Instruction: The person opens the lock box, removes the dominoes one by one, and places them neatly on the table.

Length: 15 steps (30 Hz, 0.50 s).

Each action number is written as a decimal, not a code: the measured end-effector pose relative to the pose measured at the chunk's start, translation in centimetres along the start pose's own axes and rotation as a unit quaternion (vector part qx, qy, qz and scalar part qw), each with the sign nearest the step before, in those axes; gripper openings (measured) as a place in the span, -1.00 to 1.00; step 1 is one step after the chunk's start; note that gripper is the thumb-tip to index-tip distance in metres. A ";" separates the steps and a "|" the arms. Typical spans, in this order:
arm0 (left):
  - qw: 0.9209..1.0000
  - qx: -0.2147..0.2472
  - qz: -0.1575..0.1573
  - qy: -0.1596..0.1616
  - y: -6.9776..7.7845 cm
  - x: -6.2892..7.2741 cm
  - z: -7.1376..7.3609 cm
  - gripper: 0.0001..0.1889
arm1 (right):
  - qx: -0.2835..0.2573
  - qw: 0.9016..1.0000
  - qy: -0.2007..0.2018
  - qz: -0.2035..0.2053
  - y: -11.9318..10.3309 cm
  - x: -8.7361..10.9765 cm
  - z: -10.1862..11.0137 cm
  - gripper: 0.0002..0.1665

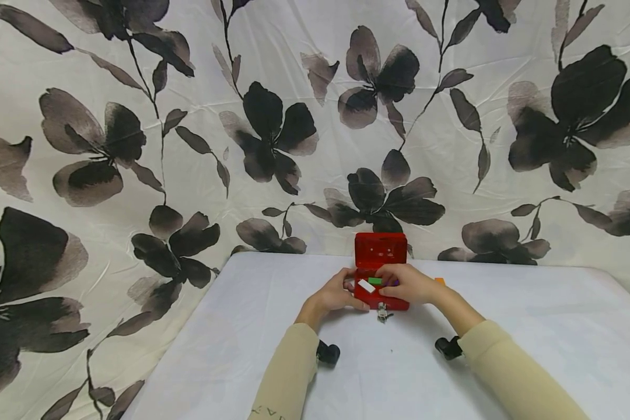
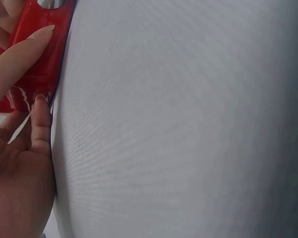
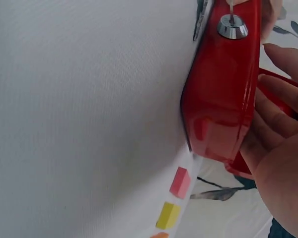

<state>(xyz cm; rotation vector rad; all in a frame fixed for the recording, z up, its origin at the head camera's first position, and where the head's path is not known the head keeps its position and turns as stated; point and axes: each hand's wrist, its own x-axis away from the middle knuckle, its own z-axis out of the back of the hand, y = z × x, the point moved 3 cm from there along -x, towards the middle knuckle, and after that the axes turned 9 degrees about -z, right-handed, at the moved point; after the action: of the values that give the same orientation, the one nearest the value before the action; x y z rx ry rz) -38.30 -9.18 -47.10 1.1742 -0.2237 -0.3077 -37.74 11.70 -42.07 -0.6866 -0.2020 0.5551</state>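
A red metal cash box (image 1: 401, 304) stands on the table with its lid (image 1: 380, 242) raised at the back. My left hand (image 1: 336, 293) grips its left front corner, the thumb on the front wall and the other fingers at the side. Over the open box is my right hand (image 1: 406, 284), its fingers reaching inside past the rim. A green block (image 1: 375, 281) shows by those fingertips, and a purple block (image 1: 394, 283) is partly hidden under the hand. Beside them a white block (image 1: 366, 286) lies slanted. Keys (image 1: 382, 315) hang from the front lock.
To the right of the box, a pink block (image 3: 180, 182), a yellow block (image 3: 168, 215) and an orange block (image 1: 439, 281) sit in a row on the white table (image 1: 514, 326). A floral cloth (image 1: 273, 140) hangs behind the table's far edge.
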 end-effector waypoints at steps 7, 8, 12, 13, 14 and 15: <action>1.000 -0.007 0.000 0.003 -0.1 0.1 0.1 -0.10 | 0.017 1.000 0.001 -0.006 0.1 -1.1 -0.8 -0.63; 1.000 -0.006 0.001 0.002 -0.1 0.1 0.1 -0.10 | 0.019 1.000 0.001 -0.006 0.1 -1.2 -0.9 -0.63; 1.000 -0.003 0.002 0.001 -0.1 0.1 0.1 -0.09 | 0.025 1.000 -0.002 -0.006 -0.1 -1.6 -1.2 -0.63; 1.000 -0.001 0.002 0.001 0.0 0.1 0.1 -0.09 | 0.026 1.000 -0.003 -0.009 -0.2 -1.7 -1.3 -0.62; 1.000 0.000 0.001 0.001 0.0 0.1 0.0 -0.09 | 0.027 1.000 -0.004 -0.013 -0.2 -1.7 -1.4 -0.61; 1.000 0.000 0.000 0.000 0.0 0.1 0.1 -0.09 | 0.028 0.999 -0.005 -0.017 -0.2 -1.8 -1.4 -0.61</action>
<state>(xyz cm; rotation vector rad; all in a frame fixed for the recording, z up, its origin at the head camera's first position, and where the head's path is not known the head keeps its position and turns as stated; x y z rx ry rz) -38.19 -9.29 -47.06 1.1749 -0.2238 -0.3083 -38.69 9.78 -43.02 -0.6247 -0.2073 0.5300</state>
